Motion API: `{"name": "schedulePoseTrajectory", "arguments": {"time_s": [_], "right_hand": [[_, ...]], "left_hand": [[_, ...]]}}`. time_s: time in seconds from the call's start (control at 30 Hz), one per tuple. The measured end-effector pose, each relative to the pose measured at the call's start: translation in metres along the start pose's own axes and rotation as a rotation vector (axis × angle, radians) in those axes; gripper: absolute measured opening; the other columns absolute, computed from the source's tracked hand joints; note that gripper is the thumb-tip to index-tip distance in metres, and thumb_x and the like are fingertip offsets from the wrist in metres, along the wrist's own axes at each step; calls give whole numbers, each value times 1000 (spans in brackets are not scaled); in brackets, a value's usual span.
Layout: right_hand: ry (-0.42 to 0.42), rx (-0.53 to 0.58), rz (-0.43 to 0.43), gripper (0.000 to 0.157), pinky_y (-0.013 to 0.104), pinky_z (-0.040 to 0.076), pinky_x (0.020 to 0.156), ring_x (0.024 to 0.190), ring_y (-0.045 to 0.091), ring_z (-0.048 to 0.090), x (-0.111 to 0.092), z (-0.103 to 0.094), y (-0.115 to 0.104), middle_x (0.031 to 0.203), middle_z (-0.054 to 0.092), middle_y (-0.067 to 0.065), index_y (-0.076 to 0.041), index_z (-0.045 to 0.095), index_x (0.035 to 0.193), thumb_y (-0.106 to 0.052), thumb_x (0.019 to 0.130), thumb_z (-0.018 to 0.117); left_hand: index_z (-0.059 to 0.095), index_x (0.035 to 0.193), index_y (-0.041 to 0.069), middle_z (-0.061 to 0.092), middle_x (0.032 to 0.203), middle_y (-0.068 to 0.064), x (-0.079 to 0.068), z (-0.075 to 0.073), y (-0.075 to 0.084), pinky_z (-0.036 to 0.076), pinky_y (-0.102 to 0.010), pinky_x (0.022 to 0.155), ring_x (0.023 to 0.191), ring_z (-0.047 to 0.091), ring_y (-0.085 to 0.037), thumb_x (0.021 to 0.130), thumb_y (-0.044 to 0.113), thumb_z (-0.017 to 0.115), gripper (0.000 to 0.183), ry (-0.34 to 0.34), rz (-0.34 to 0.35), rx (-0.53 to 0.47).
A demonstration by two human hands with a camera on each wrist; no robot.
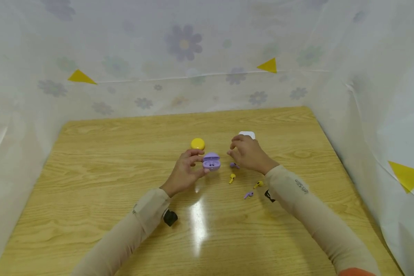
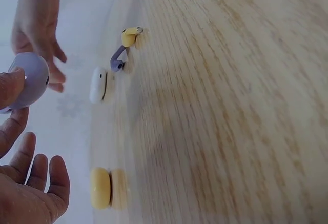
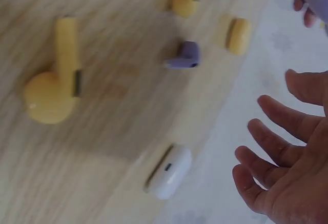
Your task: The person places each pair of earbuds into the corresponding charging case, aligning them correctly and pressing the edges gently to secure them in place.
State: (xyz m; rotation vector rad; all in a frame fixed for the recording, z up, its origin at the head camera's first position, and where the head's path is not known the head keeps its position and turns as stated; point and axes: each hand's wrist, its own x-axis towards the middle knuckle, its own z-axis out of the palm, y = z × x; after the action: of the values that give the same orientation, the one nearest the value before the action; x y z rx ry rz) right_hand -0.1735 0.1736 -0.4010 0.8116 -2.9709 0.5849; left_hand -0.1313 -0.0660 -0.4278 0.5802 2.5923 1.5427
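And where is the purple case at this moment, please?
In the head view, the open purple case is near the centre, held in the left grip, below and right of the yellow case.

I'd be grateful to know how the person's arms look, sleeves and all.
The left sleeve and right sleeve are long and beige. The right one bears dark lettering, too blurred to read; orange shows at its lower end. A black piece shows beside each cuff.

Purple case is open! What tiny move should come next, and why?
Perhaps the right hand should pick up the nearer purple earbud: that hand looks empty, the earbud lies close by on the table, and the left hand holds the purple case lid up.
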Motion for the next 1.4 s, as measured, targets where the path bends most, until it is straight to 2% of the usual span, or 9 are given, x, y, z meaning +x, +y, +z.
{"name": "schedulePoseTrajectory", "arguments": {"time_s": [0.13,0.23,0.5,0.87,1.07,1.23,1.4], "right_hand": [[-147,-111,62,21,58,48,89,116,37,56,0,14,8,123,62,16,-8,71,89,-27,92,61],[-195,-153,79,21,58,45,94,118,36,54,-2,22,11,124,61,14,-10,70,85,-29,90,62],[-227,-190,67,24,61,40,96,119,38,50,-3,34,15,121,61,14,-14,64,69,-29,88,61],[-214,-184,47,16,59,37,98,114,35,50,-4,35,12,115,61,13,-12,69,76,-22,87,62],[-147,-158,36,18,58,39,96,112,33,55,-4,31,9,115,63,12,-13,69,75,-24,87,61],[20,-100,-21,17,55,44,93,109,32,59,-3,20,3,112,67,13,-9,72,78,-25,84,69],[185,38,-105,16,56,46,91,108,35,60,-2,7,-7,110,67,18,-7,71,76,-22,83,73]], "left_hand": [[69,102,1,54,131,-15,-1,1,-3,47,-46,89,119,48,-31,80,10,75,24,-13,-7,0],[68,102,1,53,132,-16,-2,1,-4,47,-47,90,120,47,-30,81,11,74,24,-23,-20,-5],[69,101,2,53,131,-16,-3,2,-6,47,-47,89,118,49,-30,80,11,75,23,-20,-7,-1],[68,100,1,54,131,-15,-4,2,-7,49,-47,90,118,49,-30,80,11,75,23,-29,-12,0],[68,100,1,54,131,-14,-4,2,-6,49,-48,89,117,50,-30,80,12,75,23,-22,-15,3],[68,99,1,54,131,-14,-3,2,-7,49,-48,89,116,51,-30,80,11,75,23,-13,-23,-5],[68,100,0,54,131,-15,-3,1,-7,48,-49,90,118,50,-30,81,11,74,24,-14,-38,-23]]}}
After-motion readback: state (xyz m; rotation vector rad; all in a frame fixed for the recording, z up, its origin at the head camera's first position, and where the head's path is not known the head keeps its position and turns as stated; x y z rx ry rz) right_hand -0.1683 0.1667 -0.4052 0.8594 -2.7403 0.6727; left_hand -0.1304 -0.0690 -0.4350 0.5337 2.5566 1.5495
